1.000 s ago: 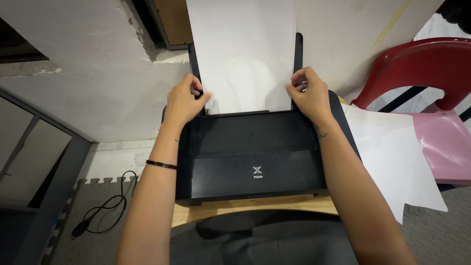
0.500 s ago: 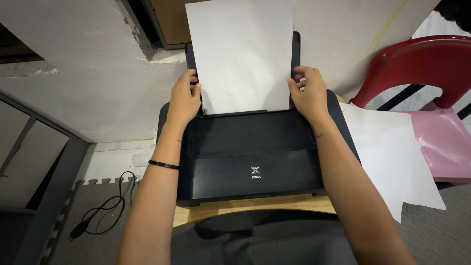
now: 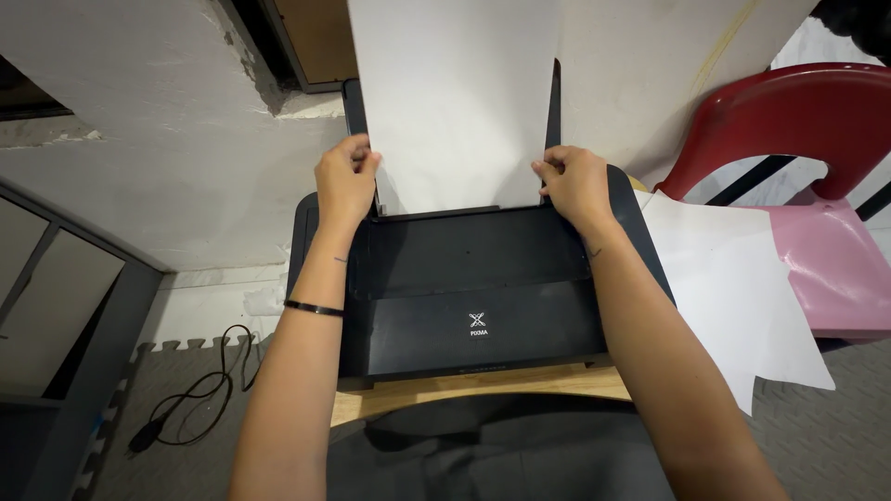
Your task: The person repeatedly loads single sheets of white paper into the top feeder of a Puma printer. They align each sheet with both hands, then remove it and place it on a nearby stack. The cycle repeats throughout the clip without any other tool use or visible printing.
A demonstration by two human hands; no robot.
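Observation:
A black printer (image 3: 473, 288) sits on a small wooden stand (image 3: 464, 394) in front of me. White paper (image 3: 459, 102) stands upright in its rear feed tray. My left hand (image 3: 345, 178) rests at the left side of the paper slot, fingers curled on the guide by the sheet's left edge. My right hand (image 3: 574, 183) sits at the right side of the slot, fingers pinched at the sheet's right edge. Both hands press close against the paper where it enters the printer.
A red plastic chair (image 3: 798, 121) stands at the right with a pink sheet (image 3: 831, 264) on its seat. Loose white sheets (image 3: 733, 288) lie beside the printer. A black cable (image 3: 190, 394) lies on the grey foam floor at left, near a grey frame (image 3: 83, 371).
The view has shifted slightly. Both hands stay at the paper slot, and their fingers have closed in a little on the sheet's edges.

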